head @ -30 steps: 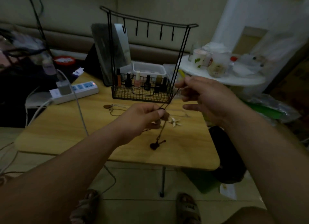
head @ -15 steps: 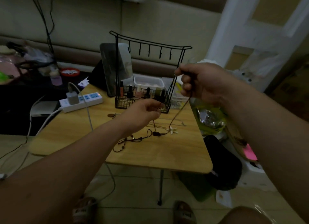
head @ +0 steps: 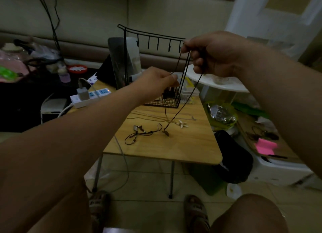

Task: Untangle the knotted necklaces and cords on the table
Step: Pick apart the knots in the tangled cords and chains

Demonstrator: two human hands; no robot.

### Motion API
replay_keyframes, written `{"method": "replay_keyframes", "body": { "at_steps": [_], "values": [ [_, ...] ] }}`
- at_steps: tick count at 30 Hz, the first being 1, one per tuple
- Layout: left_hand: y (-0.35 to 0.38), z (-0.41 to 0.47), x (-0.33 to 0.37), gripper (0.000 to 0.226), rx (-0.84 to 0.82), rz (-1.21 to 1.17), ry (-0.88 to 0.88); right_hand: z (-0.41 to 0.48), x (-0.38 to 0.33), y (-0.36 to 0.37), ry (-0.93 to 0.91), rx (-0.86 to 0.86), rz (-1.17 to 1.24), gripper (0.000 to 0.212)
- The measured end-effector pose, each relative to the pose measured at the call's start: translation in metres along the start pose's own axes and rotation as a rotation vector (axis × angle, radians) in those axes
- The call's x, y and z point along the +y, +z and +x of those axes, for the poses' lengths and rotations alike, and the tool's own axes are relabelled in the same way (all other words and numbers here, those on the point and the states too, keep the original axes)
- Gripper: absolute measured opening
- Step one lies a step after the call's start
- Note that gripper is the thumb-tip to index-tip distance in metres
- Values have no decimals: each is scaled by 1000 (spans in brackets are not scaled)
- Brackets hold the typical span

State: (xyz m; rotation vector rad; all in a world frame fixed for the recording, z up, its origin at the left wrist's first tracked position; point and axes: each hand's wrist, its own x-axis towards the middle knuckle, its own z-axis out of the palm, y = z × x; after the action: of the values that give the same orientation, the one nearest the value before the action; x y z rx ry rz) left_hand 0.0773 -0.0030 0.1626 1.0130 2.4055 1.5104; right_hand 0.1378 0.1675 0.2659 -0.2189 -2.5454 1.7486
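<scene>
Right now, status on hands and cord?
Left hand pinches dark cord low, right hand grips it high. Pendant end at table. Wire rack close behind; second tangle lies apart.

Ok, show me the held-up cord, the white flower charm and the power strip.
cord [head: 180, 107]: head view, on the hanging strand, midway down.
flower charm [head: 182, 124]: head view, on its centre.
power strip [head: 100, 93]: head view, on its socket face.

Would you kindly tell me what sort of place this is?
Most likely a lived-in room at home: a small wooden table stands on a tiled floor before a padded sofa, with a wire rack with hooks and a power strip on it.
</scene>
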Motion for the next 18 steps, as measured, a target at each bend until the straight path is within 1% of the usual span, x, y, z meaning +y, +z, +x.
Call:
{"method": "replay_keyframes", "body": {
  "at_steps": [2, 4, 7, 9, 13, 16, 18],
  "values": [
    [-2, 3, 5, 35, 23, -1, 15, -1, -8, 2, -6, 0, 8, 20],
    [-1, 7, 8, 35, 0, -75, -4, 0, -15, 4, -20, 6, 52, 20],
    [13, 11, -2, 31, -92, -236, -73, 8, -23, 5, -59, 49, 151, 19],
    [25, 12, -16, 29, -178, -298, -108, 14, -25, 4, -84, 97, 195, 18],
    [47, 7, -50, 31, -286, -296, -210, 26, -20, -8, -84, 195, 253, 17],
    [53, 1, -73, 35, -311, -339, -297, 32, -7, -24, -56, 275, 289, 16],
    [49, 0, -86, 35, -294, -341, -329, 36, 6, -36, -34, 332, 307, 14]
  ]
}}
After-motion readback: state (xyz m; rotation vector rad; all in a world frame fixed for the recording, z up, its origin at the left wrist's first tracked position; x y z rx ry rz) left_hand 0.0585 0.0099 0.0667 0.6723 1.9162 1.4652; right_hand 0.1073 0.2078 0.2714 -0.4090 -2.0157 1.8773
